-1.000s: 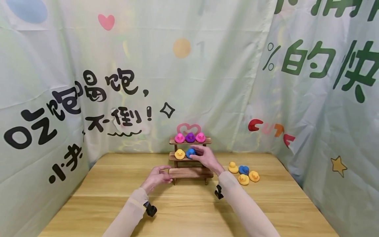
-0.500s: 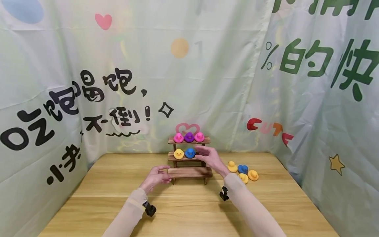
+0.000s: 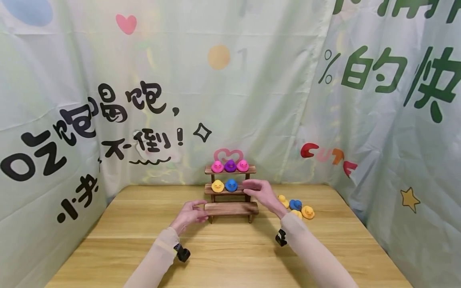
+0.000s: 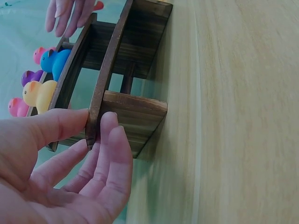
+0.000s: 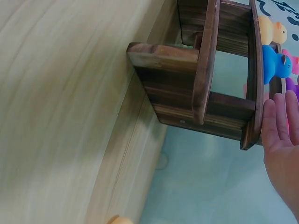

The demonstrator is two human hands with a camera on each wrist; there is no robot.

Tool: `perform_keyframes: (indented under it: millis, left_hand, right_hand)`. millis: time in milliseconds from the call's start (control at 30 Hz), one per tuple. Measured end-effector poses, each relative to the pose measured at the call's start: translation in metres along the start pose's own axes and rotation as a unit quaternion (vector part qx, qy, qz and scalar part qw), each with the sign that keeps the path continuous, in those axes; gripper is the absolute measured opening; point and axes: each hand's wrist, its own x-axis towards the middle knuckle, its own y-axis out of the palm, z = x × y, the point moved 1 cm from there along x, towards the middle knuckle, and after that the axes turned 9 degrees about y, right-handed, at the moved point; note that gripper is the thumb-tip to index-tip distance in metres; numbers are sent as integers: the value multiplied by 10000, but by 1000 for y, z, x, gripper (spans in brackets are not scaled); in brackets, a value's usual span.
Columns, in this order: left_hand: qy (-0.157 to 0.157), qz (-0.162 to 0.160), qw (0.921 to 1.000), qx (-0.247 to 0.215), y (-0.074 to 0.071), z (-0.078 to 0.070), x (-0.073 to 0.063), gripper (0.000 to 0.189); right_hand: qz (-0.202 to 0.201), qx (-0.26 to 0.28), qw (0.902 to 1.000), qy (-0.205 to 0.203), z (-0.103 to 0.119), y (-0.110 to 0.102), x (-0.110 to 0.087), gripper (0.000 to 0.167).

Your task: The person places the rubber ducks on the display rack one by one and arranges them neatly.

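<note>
A three-tier wooden display shelf (image 3: pixel 230 208) stands on the table. My left hand (image 3: pixel 189 216) pinches the left end of its lowest tier, thumb on one side and fingers on the other, as the left wrist view shows. On the middle tier sit a yellow rubber duck (image 3: pixel 217 186) and a blue rubber duck (image 3: pixel 231 185). Just right of the blue duck is my right hand (image 3: pixel 264 194), holding nothing, its fingers fairly straight by the tier's right end. The top tier carries two pink ducks (image 3: pixel 217 166) with a purple duck (image 3: pixel 230 166) between them.
Right of the shelf, several ducks lie on the wooden table (image 3: pixel 230 256), among them a blue one (image 3: pixel 295 205) and a yellow one (image 3: pixel 307 212); my right forearm partly covers this group. A printed cloth curtain (image 3: pixel 252 120) encloses the table's back and sides.
My right hand has let go of the blue duck on the middle tier and drawn back to the right. The left hand keeps its place on the lowest tier.
</note>
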Motion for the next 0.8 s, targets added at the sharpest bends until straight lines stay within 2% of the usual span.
perform_keyframes:
  millis: [333, 533, 800]
  left_hand:
    - [-15, 4, 9999, 140, -1, -1, -1, 52]
    - [-72, -40, 9997, 241, -2, -2, -1, 52]
    - [-51, 64, 9996, 253, -3, -3, -1, 53]
  right_hand:
    - [-122, -115, 9999, 36, -6, -16, -12, 37]
    - [-36, -72, 10000, -4, -13, -24, -15, 39]
    - [58, -205, 9998, 20, -17, -43, -26, 38]
